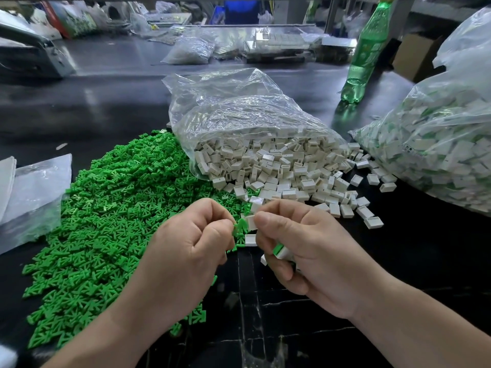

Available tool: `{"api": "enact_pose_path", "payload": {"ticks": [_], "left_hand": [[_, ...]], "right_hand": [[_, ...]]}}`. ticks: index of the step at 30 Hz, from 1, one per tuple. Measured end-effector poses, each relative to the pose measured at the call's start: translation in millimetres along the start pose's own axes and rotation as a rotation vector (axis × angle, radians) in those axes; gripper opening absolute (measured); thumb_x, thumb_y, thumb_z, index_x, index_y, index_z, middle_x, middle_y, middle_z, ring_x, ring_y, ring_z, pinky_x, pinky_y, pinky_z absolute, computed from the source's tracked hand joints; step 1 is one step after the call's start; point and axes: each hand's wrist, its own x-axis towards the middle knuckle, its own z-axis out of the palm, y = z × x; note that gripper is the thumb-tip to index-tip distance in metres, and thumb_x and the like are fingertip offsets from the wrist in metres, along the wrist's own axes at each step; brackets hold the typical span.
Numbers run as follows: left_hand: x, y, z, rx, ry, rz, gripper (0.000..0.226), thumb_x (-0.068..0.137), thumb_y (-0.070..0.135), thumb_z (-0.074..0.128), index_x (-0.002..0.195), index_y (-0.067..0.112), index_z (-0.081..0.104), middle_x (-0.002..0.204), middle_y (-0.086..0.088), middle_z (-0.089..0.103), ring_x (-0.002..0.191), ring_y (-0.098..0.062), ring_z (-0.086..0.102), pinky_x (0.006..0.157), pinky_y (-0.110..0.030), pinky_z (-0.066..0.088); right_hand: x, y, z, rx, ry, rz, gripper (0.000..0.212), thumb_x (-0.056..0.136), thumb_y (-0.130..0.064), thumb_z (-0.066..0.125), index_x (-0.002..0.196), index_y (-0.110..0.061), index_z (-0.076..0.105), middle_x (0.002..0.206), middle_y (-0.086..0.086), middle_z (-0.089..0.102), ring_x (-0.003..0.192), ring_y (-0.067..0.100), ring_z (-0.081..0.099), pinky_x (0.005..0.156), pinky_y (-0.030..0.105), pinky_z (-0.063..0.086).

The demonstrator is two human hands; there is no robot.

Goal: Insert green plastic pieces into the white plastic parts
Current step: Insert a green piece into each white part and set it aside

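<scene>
A broad heap of green plastic pieces (111, 213) covers the dark table on the left. White plastic parts (287, 171) spill from an open clear bag (239, 110) in the middle. My left hand (186, 251) pinches one green piece (240, 226) between thumb and fingers. My right hand (300, 251) pinches a white part (252, 221) right against that green piece. Curled into the right palm are a few more white parts, one with green in it (281, 251). A single white part (250, 239) lies on the table between my hands.
A large clear bag of white parts with green inside (435, 144) stands at the right. A green drink bottle (368, 51) is upright behind it. Flat clear bags (34, 192) lie at the left edge. More bags and boxes crowd the far side of the table.
</scene>
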Motion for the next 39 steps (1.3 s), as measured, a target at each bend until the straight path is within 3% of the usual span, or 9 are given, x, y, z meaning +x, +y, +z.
{"api": "enact_pose_path", "payload": {"ticks": [7,11,17,23,26,28,34,36,39], "left_hand": [[-2.6,1.8,2.7,0.07,0.008,0.058,0.029,0.076,0.053,0.039,0.081,0.031,0.058,0.067,0.001,0.065,0.058,-0.016,0.06,0.051,-0.027,0.047],[-2.9,-2.2,4.3,0.024,0.003,0.042,0.026,0.077,0.051,0.042,0.081,0.033,0.06,0.068,0.007,0.068,0.061,-0.01,0.064,0.053,-0.025,0.05],[0.4,-3.1,7.6,-0.571,-0.155,-0.135,0.021,0.091,0.03,0.049,0.096,0.025,0.069,0.074,-0.012,0.069,0.062,-0.025,0.066,0.05,-0.026,0.05],[1.7,3.8,11.9,-1.004,-0.333,-0.233,0.034,0.092,0.028,0.053,0.117,0.009,0.066,0.073,-0.017,0.064,0.059,-0.023,0.064,0.044,-0.028,0.051],[1.0,6.3,13.4,-1.135,-0.383,-0.278,0.034,0.092,0.026,0.053,0.114,0.005,0.067,0.072,-0.016,0.064,0.057,-0.023,0.064,0.044,-0.028,0.053],[1.0,6.6,13.5,-1.173,-0.391,-0.303,0.031,0.09,0.026,0.054,0.108,0.006,0.07,0.07,-0.016,0.064,0.056,-0.023,0.064,0.044,-0.028,0.053],[-0.2,5.0,18.3,-1.206,-0.324,-0.285,0.029,0.086,0.022,0.058,0.106,0.004,0.071,0.073,-0.017,0.067,0.057,-0.024,0.067,0.049,-0.028,0.055],[-0.2,4.3,20.9,-1.209,-0.302,-0.269,0.029,0.086,0.02,0.059,0.107,0.005,0.071,0.073,-0.017,0.067,0.058,-0.023,0.067,0.049,-0.028,0.055],[1.1,4.0,22.4,-1.198,-0.283,-0.261,0.028,0.086,0.019,0.06,0.106,0.005,0.071,0.071,-0.016,0.066,0.056,-0.023,0.066,0.049,-0.027,0.055]], "right_hand": [[1.0,3.7,-2.2,-0.055,0.008,-0.061,0.009,0.087,-0.031,0.067,0.079,-0.026,0.07,0.063,-0.001,0.057,0.038,0.009,0.042,0.034,0.016,0.03],[0.5,5.4,-4.6,-0.105,0.0,-0.047,0.014,0.094,-0.03,0.068,0.08,-0.027,0.069,0.066,0.0,0.057,0.04,0.009,0.044,0.035,0.018,0.032],[0.5,3.4,-4.5,-0.082,-0.006,-0.016,0.019,0.096,-0.03,0.066,0.078,-0.024,0.068,0.068,0.001,0.057,0.04,0.011,0.044,0.035,0.018,0.03],[-0.3,0.4,-8.1,0.018,-0.07,0.045,0.018,0.095,-0.029,0.066,0.08,-0.019,0.066,0.069,0.005,0.057,0.039,0.01,0.041,0.034,0.016,0.028],[0.3,0.9,-11.3,0.021,-0.104,0.091,0.038,0.086,-0.034,0.067,0.102,0.001,0.06,0.071,0.008,0.055,0.04,0.011,0.041,0.033,0.016,0.028],[0.6,1.7,-11.2,0.008,-0.11,0.098,0.049,0.085,-0.034,0.066,0.115,0.004,0.056,0.071,0.008,0.055,0.04,0.011,0.041,0.033,0.016,0.027],[1.4,3.2,-7.0,0.068,-0.097,0.101,0.038,0.087,-0.034,0.064,0.108,-0.003,0.062,0.064,-0.003,0.06,0.039,0.008,0.042,0.032,0.015,0.028],[0.6,2.5,-4.5,0.08,-0.083,0.09,0.024,0.09,-0.034,0.065,0.096,-0.011,0.065,0.062,-0.004,0.06,0.039,0.008,0.043,0.032,0.015,0.028],[-0.5,1.7,-3.5,0.08,-0.066,0.073,0.015,0.098,-0.029,0.062,0.095,-0.016,0.066,0.062,-0.004,0.06,0.039,0.008,0.043,0.032,0.016,0.029]]}}
